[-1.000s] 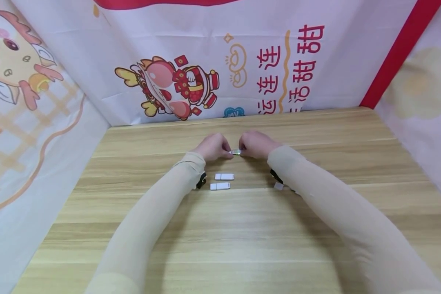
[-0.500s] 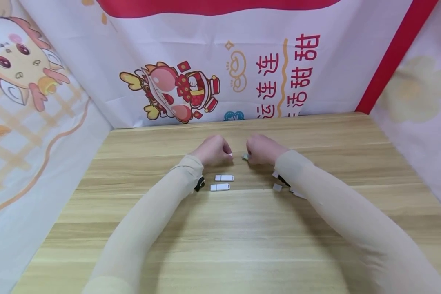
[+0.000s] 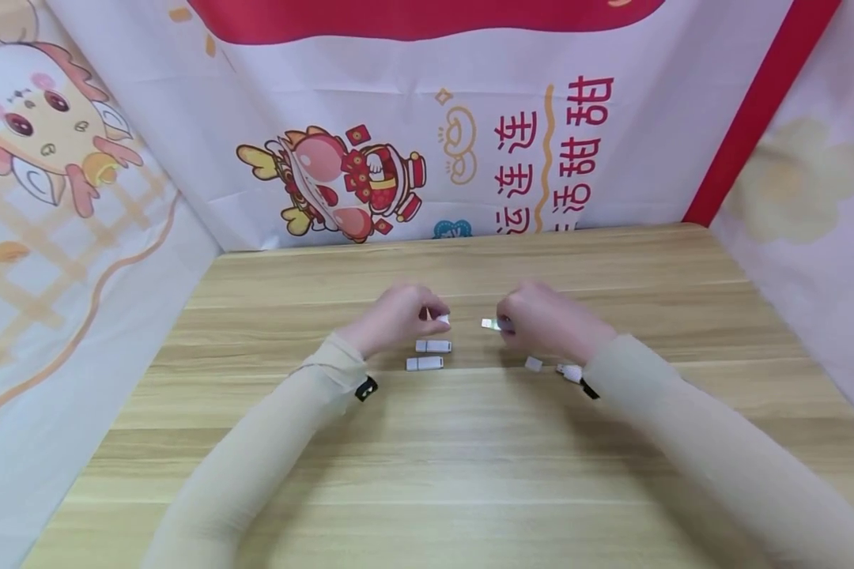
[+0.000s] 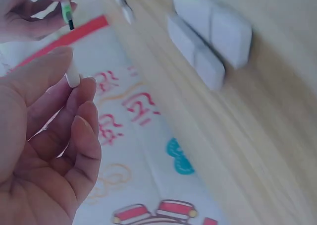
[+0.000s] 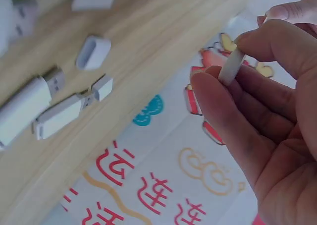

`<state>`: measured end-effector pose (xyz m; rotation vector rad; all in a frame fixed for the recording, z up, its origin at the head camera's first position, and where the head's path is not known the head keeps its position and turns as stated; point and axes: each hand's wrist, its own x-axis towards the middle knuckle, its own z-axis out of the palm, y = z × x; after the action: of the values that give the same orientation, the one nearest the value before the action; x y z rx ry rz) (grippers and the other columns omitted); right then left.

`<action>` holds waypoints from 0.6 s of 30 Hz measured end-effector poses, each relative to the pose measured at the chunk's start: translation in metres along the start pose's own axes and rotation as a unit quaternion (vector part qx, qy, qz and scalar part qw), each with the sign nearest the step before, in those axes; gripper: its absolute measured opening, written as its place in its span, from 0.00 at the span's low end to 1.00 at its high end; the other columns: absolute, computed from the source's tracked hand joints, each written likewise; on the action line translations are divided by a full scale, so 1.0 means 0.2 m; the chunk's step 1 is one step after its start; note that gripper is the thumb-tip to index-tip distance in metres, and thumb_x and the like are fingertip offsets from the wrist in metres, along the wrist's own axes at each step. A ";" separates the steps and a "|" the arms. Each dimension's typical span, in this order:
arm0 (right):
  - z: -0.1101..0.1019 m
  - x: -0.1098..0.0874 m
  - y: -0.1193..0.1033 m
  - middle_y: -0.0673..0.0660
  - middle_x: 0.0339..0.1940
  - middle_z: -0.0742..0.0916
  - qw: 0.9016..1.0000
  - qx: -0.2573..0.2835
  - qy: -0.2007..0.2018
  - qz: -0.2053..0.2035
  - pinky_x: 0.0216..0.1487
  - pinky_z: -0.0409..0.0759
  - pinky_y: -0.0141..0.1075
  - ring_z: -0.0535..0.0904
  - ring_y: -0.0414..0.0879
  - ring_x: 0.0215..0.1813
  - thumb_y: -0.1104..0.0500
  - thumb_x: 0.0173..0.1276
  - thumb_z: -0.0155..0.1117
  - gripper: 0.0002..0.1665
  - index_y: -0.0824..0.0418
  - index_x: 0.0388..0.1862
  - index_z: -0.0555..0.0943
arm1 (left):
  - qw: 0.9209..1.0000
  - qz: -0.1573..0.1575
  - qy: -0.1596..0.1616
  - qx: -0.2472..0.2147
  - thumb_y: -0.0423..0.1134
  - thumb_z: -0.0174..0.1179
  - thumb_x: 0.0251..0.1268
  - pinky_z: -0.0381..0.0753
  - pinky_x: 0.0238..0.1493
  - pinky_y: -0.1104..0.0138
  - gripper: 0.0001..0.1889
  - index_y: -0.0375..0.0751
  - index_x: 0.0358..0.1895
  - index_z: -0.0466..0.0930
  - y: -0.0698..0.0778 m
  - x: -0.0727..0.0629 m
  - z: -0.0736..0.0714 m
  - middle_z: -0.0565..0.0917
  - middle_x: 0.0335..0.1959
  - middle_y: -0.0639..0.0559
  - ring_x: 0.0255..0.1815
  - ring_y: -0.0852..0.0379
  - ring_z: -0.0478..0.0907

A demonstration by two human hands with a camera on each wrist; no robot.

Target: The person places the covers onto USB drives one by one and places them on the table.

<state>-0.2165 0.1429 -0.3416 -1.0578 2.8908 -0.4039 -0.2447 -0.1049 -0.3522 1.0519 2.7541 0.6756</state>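
Note:
My left hand (image 3: 397,318) pinches a small white cap (image 4: 73,75) between thumb and fingers. Across a short gap, my right hand (image 3: 549,318) grips a white USB stick (image 5: 231,66) whose bare connector points left toward the cap in the head view. Both are held above the table. Below the left hand lie two white capped USB sticks, an upper one (image 3: 434,346) and a lower one (image 3: 425,363), side by side. Near the right wrist lie a loose cap (image 3: 534,363) and an uncapped USB stick (image 3: 571,373), partly hidden by the wrist.
In the right wrist view, another uncapped stick (image 5: 62,117) lies with a small cap (image 5: 102,87) at its connector, and a larger cap (image 5: 94,52) beside it. The wooden table (image 3: 427,474) ends at a printed cloth backdrop (image 3: 370,71), with cloth at both sides.
Earlier the cap and stick met between both hands; they have come apart. The right hand has moved right with the stick, and both hands are lower in the head view.

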 end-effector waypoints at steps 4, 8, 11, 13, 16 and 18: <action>0.02 -0.11 -0.05 0.45 0.18 0.78 0.999 -0.016 0.032 -0.035 0.23 0.72 0.32 0.69 0.38 0.21 0.66 0.56 0.73 0.10 0.56 0.22 0.81 | 0.998 0.054 0.024 0.034 0.39 0.70 0.62 0.80 0.40 0.70 0.10 0.40 0.44 0.88 0.08 -0.11 0.01 0.86 0.35 0.55 0.35 0.62 0.80; 0.04 -0.20 -0.07 0.46 0.19 0.76 0.994 -0.034 0.069 -0.073 0.24 0.72 0.31 0.68 0.39 0.22 0.68 0.53 0.73 0.11 0.58 0.21 0.80 | 0.992 0.097 0.043 0.064 0.41 0.70 0.62 0.82 0.42 0.68 0.10 0.42 0.44 0.88 0.16 -0.19 0.01 0.87 0.36 0.55 0.37 0.61 0.82; 0.05 -0.25 -0.10 0.46 0.20 0.74 0.989 -0.048 0.100 -0.099 0.24 0.72 0.31 0.68 0.39 0.23 0.71 0.51 0.72 0.13 0.57 0.20 0.77 | 0.989 0.117 0.056 0.066 0.41 0.71 0.61 0.81 0.41 0.69 0.11 0.42 0.44 0.88 0.21 -0.25 0.01 0.87 0.36 0.55 0.37 0.61 0.81; 0.05 -0.29 -0.11 0.46 0.20 0.74 0.985 -0.056 0.116 -0.113 0.25 0.71 0.31 0.68 0.39 0.24 0.71 0.51 0.72 0.15 0.56 0.20 0.76 | 0.988 0.129 0.060 0.063 0.41 0.70 0.61 0.81 0.39 0.70 0.11 0.42 0.44 0.88 0.24 -0.28 0.01 0.87 0.35 0.56 0.36 0.62 0.81; 0.05 -0.33 -0.14 0.47 0.21 0.75 0.983 -0.061 0.127 -0.118 0.25 0.73 0.30 0.69 0.38 0.24 0.70 0.51 0.75 0.14 0.57 0.22 0.77 | 0.984 0.147 0.068 0.074 0.41 0.70 0.62 0.80 0.39 0.71 0.11 0.41 0.44 0.87 0.29 -0.32 0.02 0.87 0.36 0.55 0.35 0.62 0.81; 0.05 -0.36 -0.17 0.48 0.23 0.77 0.983 -0.064 0.128 -0.117 0.25 0.75 0.30 0.70 0.38 0.24 0.68 0.51 0.77 0.12 0.58 0.24 0.80 | 0.981 0.157 0.077 0.083 0.41 0.69 0.63 0.81 0.40 0.70 0.10 0.41 0.44 0.87 0.31 -0.34 0.03 0.87 0.35 0.55 0.35 0.61 0.82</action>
<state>-0.1396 0.1614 -0.3467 -1.4780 3.0580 -0.3946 -0.1547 -0.1071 -0.3327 1.5568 2.8419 0.5921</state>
